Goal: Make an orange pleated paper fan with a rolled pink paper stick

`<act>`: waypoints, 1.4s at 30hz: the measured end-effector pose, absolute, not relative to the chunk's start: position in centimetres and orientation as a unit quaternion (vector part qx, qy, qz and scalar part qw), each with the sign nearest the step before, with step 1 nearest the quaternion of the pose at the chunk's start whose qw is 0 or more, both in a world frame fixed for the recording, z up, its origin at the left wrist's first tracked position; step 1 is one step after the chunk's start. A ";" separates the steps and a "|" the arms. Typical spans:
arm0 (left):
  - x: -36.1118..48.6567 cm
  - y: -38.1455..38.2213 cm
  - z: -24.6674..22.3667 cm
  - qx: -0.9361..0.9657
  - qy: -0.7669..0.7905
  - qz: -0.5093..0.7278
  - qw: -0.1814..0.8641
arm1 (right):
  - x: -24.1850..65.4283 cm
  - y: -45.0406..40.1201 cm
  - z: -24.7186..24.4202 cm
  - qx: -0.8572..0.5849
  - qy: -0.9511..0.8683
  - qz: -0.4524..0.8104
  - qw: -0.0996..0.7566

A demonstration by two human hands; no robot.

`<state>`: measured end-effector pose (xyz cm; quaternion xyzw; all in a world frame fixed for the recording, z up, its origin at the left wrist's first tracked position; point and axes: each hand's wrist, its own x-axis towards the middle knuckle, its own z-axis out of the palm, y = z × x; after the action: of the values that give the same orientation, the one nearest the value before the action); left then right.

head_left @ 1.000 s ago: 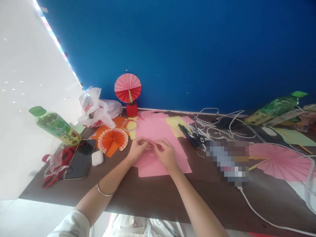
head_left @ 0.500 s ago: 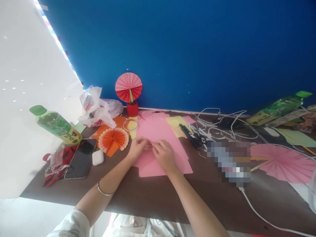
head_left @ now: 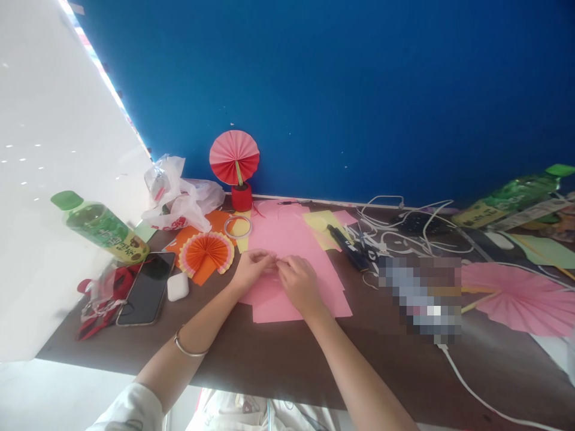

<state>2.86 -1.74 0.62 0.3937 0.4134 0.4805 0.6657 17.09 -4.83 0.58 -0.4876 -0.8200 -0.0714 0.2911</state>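
My left hand [head_left: 254, 267] and my right hand [head_left: 297, 281] meet fingertip to fingertip over the middle of the desk. Both are closed in a pinch on thin pink paper, which hardly stands out from the pink sheets [head_left: 309, 245] spread beneath them. How it is folded is hidden by my fingers. Left of my hands lies a pleated orange fan [head_left: 207, 254] with a pink and yellow rim, on orange paper [head_left: 204, 275]. Behind it is a roll of clear tape [head_left: 238, 227].
A pleated pink and red disc [head_left: 234, 157] stands in a red pot [head_left: 241, 197] by the blue wall. Left are a green bottle [head_left: 105, 230], phone [head_left: 147, 290], white case [head_left: 178, 287] and plastic bag [head_left: 179, 203]. Right are tangled cables [head_left: 386, 233] and a large pink fan [head_left: 521, 296].
My fingertips have shifted slightly where they meet, and less of the pink paper between them shows. The view has moved a little; the things on the desk stay in place.
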 end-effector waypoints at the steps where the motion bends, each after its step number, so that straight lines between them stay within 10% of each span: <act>1: 2.9 -1.7 0.7 0.402 0.425 0.481 0.653 | 17.1 -4.8 0.7 -0.490 -0.819 -0.061 0.293; 16: 2.4 -1.0 0.7 0.405 0.418 0.503 0.639 | 17.7 -5.2 5.4 -0.532 -0.533 0.549 0.363; 42: 2.0 -0.9 0.6 0.438 0.418 0.494 0.624 | 17.6 -5.2 5.2 -0.494 -0.506 0.618 0.345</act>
<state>2.01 -0.95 0.61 0.4378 0.4175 0.4941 0.6244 17.57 -5.17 5.21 -0.4936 -0.5056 0.6180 0.3446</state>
